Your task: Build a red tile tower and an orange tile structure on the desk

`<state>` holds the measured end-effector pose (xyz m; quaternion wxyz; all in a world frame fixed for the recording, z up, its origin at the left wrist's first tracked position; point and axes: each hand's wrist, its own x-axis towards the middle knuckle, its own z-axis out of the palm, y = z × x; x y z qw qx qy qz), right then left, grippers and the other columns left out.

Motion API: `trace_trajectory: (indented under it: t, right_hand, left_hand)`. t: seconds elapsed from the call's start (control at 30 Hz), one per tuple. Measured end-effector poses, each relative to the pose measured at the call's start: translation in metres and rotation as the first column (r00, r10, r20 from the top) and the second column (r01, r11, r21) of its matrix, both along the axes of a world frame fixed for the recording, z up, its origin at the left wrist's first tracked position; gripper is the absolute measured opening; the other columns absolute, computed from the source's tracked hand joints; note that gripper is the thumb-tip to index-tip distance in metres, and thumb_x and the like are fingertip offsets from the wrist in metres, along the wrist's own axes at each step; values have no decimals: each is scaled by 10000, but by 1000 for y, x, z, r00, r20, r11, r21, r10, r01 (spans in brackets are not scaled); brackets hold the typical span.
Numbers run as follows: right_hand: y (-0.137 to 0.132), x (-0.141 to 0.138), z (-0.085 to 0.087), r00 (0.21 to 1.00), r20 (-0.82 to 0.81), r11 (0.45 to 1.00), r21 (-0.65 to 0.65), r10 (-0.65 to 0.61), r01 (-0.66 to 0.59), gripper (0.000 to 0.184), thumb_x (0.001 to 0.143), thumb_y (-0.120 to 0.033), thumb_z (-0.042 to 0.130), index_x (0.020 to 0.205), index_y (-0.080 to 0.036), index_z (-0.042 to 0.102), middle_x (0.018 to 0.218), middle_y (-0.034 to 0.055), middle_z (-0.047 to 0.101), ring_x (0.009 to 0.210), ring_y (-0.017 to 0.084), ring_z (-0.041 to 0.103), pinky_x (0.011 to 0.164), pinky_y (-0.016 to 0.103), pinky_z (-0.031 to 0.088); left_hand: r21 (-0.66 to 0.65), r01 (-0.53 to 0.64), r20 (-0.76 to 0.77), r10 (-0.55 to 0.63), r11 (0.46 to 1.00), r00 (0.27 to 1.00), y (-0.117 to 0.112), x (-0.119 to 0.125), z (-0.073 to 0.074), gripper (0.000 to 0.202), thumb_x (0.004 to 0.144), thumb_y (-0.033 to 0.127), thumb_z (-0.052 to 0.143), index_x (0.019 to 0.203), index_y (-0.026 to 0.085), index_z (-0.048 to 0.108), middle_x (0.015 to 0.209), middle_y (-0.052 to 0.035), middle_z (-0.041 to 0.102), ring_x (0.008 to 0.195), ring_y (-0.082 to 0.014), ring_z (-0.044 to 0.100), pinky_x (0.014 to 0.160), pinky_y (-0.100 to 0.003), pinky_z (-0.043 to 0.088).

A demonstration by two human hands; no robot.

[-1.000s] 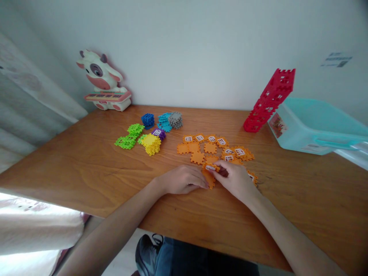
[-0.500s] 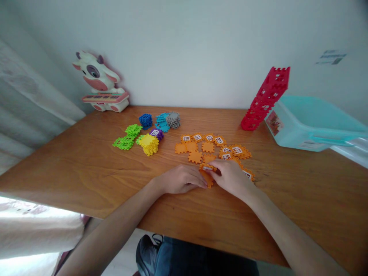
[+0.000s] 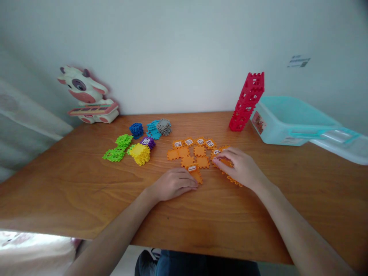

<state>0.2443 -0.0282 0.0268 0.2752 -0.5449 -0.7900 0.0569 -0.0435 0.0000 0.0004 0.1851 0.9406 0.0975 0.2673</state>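
We have our left hand (image 3: 173,184) low on the wood, fingers together, the tips at a loose orange piece (image 3: 197,176). We cannot tell whether they pinch it or only touch it. Our right hand (image 3: 239,167) arches narrowly over the far side of the orange patch, fingers down on orange pieces (image 3: 222,161), and we cannot tell whether it grips them.

The orange squares (image 3: 188,161) lie flat on the wooden table (image 3: 71,195) in a loose sheet between our hands and the wall. Some carry small white windows, and a strip (image 3: 234,181) runs out beyond our right hand. So far as we can see, this colour is laid out but not built up, while a red block tower (image 3: 247,101) already stands tall at the back of the table.

Small clumps sit to our left: green (image 3: 115,151), yellow (image 3: 140,154), purple (image 3: 148,142), blue (image 3: 136,130), teal (image 3: 153,130) and grey (image 3: 164,127) blocks. Farther off are a pale teal plastic tub (image 3: 283,122) and a cow-shaped toy keyboard (image 3: 86,94) — neither is near our hands.
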Motion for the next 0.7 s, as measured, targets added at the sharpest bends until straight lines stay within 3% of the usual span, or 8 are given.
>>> trace_trajectory:
  t: [0.23,0.43,0.6,0.7]
  right_hand:
    - [3,11,-9,989,122,996,-23,-87,90,479,855,-580,719,1159,-209,718,1131,131,700,1043,334,683,958,517,548]
    - [5,5,-19,984,154,996,-9,-85,87,398,899,-455,683,1200,-195,685,1188,156,688,1103,351,668,1004,546,528]
    - [7,7,-22,992,99,997,-5,-72,73,524,855,-319,694,1352,-192,586,1255,153,647,1175,354,630,1038,554,510]
    - [6,5,-23,998,38,998,32,-51,50,539,845,-288,690,1365,-209,572,1284,149,595,1191,336,625,1056,524,509]
  left_hand:
    - [67,-44,-11,45,997,999,1,-1,-2,212,1032,210,545,1065,178,752,1035,-72,797,968,-176,741,871,-306,607]
    - [8,-12,-9,12,1000,1000,1,-1,-1,205,1010,191,561,1059,198,760,1007,-78,805,976,-189,745,902,-332,604]
    - [-125,95,59,-88,988,994,-4,4,1,153,944,137,629,1015,193,752,963,-88,801,968,-192,744,935,-345,592]
    - [-143,49,166,-25,988,986,-7,6,2,99,910,156,685,983,188,742,882,-73,788,868,-179,728,853,-325,592]
